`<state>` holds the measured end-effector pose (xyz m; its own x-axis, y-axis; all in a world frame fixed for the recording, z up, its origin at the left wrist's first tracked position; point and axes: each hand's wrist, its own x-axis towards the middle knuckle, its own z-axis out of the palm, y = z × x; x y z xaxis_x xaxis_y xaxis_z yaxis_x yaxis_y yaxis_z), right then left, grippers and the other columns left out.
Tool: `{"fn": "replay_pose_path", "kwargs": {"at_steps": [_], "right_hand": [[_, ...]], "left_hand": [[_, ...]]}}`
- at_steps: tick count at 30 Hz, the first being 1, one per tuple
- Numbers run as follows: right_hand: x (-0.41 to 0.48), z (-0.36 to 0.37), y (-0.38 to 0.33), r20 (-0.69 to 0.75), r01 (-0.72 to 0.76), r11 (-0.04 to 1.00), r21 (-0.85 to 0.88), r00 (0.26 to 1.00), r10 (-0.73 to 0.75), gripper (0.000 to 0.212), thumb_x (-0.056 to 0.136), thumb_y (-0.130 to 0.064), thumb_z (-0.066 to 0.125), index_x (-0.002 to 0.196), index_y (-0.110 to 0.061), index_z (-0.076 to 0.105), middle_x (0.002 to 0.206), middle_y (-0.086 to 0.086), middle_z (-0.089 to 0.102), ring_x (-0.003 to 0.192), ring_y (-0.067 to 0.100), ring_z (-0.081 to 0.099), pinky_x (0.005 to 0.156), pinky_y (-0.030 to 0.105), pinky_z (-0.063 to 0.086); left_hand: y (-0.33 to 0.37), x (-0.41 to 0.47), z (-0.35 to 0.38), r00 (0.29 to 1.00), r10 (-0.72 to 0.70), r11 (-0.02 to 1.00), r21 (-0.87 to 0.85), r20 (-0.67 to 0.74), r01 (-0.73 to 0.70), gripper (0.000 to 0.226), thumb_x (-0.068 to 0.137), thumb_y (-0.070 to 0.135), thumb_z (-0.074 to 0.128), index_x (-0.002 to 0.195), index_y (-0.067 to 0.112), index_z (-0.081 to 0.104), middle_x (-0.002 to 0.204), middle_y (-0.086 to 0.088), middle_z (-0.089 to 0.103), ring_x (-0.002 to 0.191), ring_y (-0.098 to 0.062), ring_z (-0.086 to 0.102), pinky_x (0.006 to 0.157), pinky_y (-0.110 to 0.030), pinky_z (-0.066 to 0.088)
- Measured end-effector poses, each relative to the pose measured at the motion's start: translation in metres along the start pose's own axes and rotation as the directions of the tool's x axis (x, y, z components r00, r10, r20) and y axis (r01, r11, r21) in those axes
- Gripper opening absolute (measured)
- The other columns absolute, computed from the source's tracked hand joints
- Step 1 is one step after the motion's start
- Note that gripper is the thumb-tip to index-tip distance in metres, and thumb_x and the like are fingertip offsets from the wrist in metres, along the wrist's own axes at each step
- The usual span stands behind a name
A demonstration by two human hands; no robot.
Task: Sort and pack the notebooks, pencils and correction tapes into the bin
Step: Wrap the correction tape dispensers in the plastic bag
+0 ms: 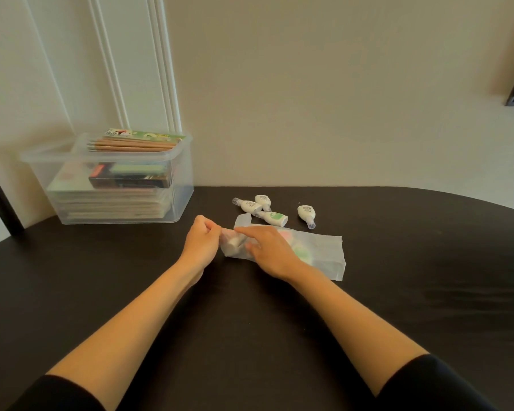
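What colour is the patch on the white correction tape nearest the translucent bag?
Green, on the white correction tape beside the translucent plastic bag; head view.

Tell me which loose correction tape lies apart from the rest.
The rightmost correction tape, alone on the table with its clear tip toward the person; the other three tapes lie bunched together left of it.

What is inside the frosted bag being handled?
Through the frosted bag, blurred white, pink and green shapes show, likely correction tapes. The left hand and right hand cover its open end, so the count is hidden.
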<state>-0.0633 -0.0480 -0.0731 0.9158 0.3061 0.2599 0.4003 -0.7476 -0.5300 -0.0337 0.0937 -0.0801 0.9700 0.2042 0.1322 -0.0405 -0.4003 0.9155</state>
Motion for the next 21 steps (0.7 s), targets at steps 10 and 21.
{"fn": "replay_pose_path", "kwargs": {"at_steps": [10, 21], "right_hand": [[0.013, -0.005, 0.012, 0.085, -0.066, 0.983, -0.171, 0.993, 0.081, 0.040, 0.093, -0.020, 0.046, 0.133, -0.025, 0.050, 0.137, 0.004, 0.047, 0.128, 0.023, 0.035, 0.105, 0.037, 0.030], [0.008, -0.009, 0.013, 0.123, -0.061, 0.998, -0.035, 0.990, 0.065, 0.052, 0.090, -0.002, 0.041, 0.140, -0.014, 0.037, 0.142, 0.010, 0.039, 0.130, 0.025, 0.034, 0.105, 0.032, 0.027]], "left_hand": [[0.005, 0.003, 0.000, 0.973, 0.157, 0.957, 0.217, 0.168, -0.192, 0.015, 0.089, 0.030, 0.055, 0.095, 0.018, 0.050, 0.081, 0.009, 0.050, 0.074, -0.005, 0.048, 0.057, -0.016, 0.034], [0.013, 0.013, -0.004, 0.995, -0.070, 0.995, 0.074, 0.070, 0.065, 0.018, 0.088, 0.005, 0.052, 0.070, 0.008, 0.052, 0.084, -0.005, 0.055, 0.090, -0.020, 0.056, 0.072, -0.028, 0.046]]}}
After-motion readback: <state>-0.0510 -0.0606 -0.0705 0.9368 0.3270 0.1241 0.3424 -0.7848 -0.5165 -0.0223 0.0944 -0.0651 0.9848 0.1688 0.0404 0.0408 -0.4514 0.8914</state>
